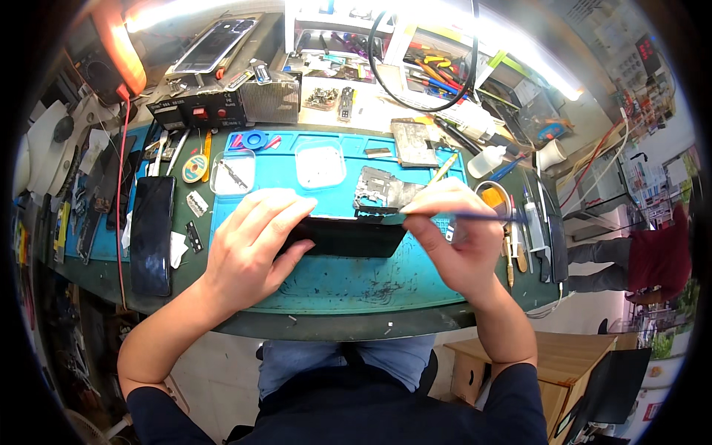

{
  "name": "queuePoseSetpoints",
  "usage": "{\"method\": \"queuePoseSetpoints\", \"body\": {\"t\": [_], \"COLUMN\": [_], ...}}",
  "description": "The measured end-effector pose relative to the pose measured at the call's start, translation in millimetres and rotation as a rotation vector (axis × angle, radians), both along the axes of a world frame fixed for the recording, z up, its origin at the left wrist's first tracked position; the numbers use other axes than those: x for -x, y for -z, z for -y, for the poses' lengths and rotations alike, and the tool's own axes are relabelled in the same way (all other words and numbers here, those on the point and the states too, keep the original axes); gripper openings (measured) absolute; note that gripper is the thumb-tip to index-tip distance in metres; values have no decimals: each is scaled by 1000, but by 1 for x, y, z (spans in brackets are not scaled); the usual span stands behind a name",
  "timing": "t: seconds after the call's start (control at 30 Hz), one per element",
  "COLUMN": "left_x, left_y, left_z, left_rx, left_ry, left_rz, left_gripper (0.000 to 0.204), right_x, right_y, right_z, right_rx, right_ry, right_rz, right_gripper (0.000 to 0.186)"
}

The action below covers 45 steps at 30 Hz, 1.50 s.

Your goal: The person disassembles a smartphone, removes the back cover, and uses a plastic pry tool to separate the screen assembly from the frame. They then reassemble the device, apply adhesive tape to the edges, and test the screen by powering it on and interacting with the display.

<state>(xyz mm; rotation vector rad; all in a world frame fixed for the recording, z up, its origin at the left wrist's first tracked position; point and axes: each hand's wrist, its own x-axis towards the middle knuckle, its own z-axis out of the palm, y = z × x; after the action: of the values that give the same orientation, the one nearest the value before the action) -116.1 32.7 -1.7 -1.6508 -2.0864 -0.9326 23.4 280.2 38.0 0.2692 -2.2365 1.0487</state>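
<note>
My left hand [248, 248] grips the left end of a black phone [356, 237], tilted up on its long side over the blue silicone mat [341, 293]. My right hand [463, 245] is closed on a slim dark blue tool [482, 217], its fingertips at the phone's upper right edge. Just behind the phone lies an opened metal phone frame with internal parts [378, 189]. Two small clear plastic boxes [320, 163] [233, 172] sit on the back of the mat. The tip of the tool is too small to make out.
A dark phone [152, 237] and solder spool [196, 168] lie left; a boxy machine [199, 111] stands behind. A white bottle [486, 162], knives and brushes [519, 252] are at right, with tool bins [434, 70] behind. A person in maroon [660, 259] stands beyond the bench.
</note>
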Motion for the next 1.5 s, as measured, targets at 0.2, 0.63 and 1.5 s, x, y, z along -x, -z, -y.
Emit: {"method": "queuePoseSetpoints", "body": {"t": [0.2,0.63,1.5], "left_x": [0,-13,-22], "left_y": [2,-16,-23], "left_z": [-3,-17,-24], "left_rx": [-4,80,28], "left_ry": [-10,24,-40], "left_rz": [14,-146,-37], "left_gripper": [58,54,54], "right_x": [8,11,15], "right_y": [-2,4,5], "right_z": [9,4,15], "right_rx": [58,706,-272], "right_ry": [242,123,29], "right_rz": [79,265,-105], "right_gripper": [18,20,25]}}
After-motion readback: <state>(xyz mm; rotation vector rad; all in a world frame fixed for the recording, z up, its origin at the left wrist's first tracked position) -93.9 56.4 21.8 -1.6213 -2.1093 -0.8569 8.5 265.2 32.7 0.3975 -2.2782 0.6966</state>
